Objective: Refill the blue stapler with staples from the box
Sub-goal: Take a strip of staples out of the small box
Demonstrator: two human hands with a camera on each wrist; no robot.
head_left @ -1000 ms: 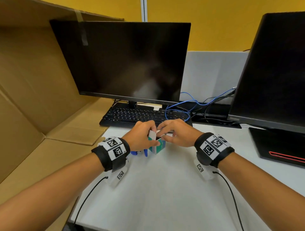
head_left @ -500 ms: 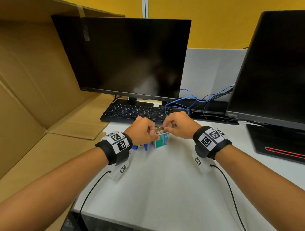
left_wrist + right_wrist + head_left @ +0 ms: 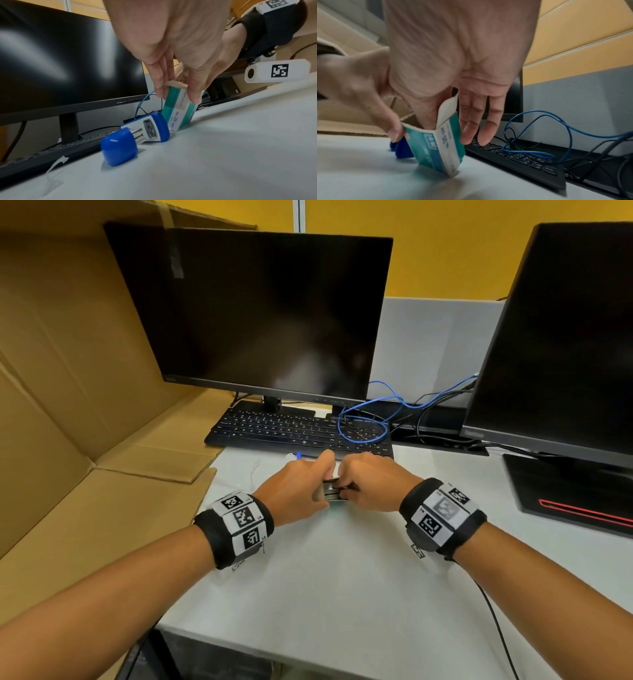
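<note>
Dark monitor (image 3: 260, 313) far centre on white worktop (image 3: 342, 594), black keyboard (image 3: 294, 433) before it; second monitor (image 3: 565, 337) right; blue cable (image 3: 363, 419) between; cardboard box (image 3: 68, 378) left

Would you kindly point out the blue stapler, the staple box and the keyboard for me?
blue stapler (image 3: 120, 147): left wrist view, on its rounded blue end.
staple box (image 3: 178, 112): left wrist view, on its printed white and teal face.
keyboard (image 3: 294, 429): head view, on the middle key rows.
</note>
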